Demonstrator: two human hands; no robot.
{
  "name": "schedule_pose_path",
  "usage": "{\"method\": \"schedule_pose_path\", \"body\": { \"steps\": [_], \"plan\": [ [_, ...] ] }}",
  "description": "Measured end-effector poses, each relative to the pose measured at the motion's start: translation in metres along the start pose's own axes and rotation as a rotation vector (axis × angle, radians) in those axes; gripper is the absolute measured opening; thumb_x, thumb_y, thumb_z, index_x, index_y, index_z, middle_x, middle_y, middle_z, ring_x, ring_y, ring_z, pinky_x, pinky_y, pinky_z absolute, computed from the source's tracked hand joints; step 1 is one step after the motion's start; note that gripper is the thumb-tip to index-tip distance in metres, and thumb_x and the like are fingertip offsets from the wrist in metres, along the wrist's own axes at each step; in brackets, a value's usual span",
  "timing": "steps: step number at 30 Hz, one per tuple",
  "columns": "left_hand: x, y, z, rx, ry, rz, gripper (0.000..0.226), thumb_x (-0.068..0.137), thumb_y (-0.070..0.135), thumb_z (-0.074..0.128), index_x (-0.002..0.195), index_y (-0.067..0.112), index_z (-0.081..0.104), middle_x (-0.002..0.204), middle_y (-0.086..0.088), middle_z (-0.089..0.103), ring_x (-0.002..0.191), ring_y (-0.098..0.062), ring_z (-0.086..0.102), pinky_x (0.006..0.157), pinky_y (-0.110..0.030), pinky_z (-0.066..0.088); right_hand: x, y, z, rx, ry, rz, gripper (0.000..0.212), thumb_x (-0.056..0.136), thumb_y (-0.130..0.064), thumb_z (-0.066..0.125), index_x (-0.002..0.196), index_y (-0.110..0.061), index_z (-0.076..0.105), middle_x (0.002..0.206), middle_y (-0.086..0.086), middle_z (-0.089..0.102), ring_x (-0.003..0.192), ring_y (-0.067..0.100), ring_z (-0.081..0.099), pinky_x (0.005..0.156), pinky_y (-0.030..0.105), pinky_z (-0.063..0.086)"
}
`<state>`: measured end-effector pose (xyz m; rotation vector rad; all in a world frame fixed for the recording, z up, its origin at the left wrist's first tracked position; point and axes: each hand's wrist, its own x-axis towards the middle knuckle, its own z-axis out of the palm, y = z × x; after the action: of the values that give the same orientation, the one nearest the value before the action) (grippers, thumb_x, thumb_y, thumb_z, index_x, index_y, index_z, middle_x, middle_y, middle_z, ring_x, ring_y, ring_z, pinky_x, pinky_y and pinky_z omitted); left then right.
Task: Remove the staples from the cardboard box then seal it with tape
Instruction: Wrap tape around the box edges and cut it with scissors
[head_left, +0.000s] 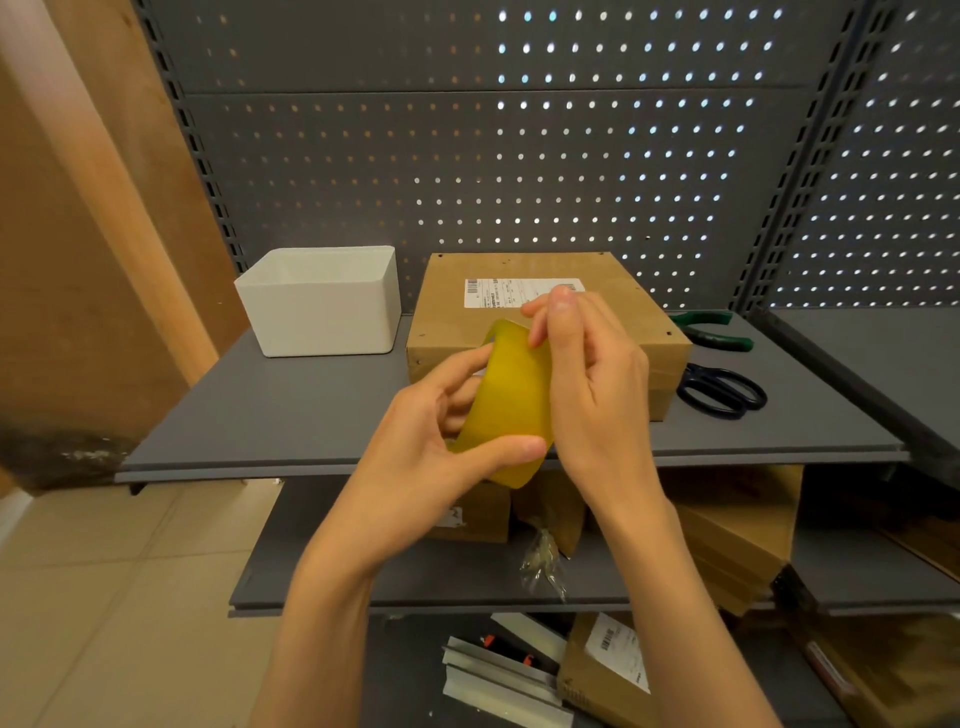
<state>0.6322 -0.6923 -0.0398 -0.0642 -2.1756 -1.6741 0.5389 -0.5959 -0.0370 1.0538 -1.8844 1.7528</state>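
The roll of yellow tape (511, 400) is held in front of the cardboard box (524, 312), above the front edge of the grey shelf (291, 410); the left hand (441, 441) grips the roll from below, thumb across its face; the right hand (587, 374) pinches at the roll's upper rim. The box lies closed at the shelf's rear; bare shelf extends front-left. A white bin (322, 301) stands just left of the box, contents not visible; pliers (711, 330) and scissors (722, 389) lie right.
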Motion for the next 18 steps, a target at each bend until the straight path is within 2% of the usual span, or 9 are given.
{"method": "schedule_pose_path", "body": {
  "steps": [5,8,13,18],
  "plan": [
    [0.0003,0.0004,0.0002,-0.014,0.03,0.01,0.056,0.071,0.03,0.07,0.124,0.021,0.053,0.101,0.01,0.071,0.089,-0.008,0.068,0.067,-0.015,0.052,-0.0037,-0.0027,0.0012,0.001,-0.008,-0.001,0.028,0.098,-0.021,0.034,0.075,-0.016,0.049,0.078,0.007,0.057,0.074,0.011,0.051,0.064,0.014,0.036],
    [-0.0007,0.0005,-0.0021,-0.001,-0.01,-0.012,0.054,0.072,0.032,0.07,0.122,0.026,0.052,0.105,0.013,0.069,0.093,-0.006,0.067,0.069,-0.014,0.052,-0.0025,-0.0013,0.0018,0.019,0.007,0.017,0.028,0.097,-0.022,0.035,0.074,-0.017,0.049,0.078,0.007,0.056,0.074,0.012,0.051,0.065,0.016,0.036],
    [-0.0032,0.0005,-0.0057,0.022,-0.105,-0.031,0.065,0.071,0.023,0.072,0.13,0.028,0.044,0.117,0.013,0.063,0.105,-0.007,0.062,0.077,-0.017,0.051,0.0015,0.002,0.0006,0.015,0.03,0.037,0.031,0.098,-0.023,0.034,0.071,-0.015,0.049,0.075,0.005,0.054,0.075,0.014,0.051,0.067,0.02,0.037],
    [-0.002,0.0003,-0.0017,-0.016,-0.016,-0.032,0.048,0.072,0.029,0.068,0.118,0.026,0.052,0.102,0.012,0.069,0.091,-0.007,0.067,0.068,-0.014,0.051,-0.003,0.002,0.0013,0.023,0.019,0.032,0.035,0.099,-0.022,0.034,0.069,-0.015,0.049,0.078,0.007,0.056,0.076,0.012,0.052,0.066,0.015,0.036]
  ]
}}
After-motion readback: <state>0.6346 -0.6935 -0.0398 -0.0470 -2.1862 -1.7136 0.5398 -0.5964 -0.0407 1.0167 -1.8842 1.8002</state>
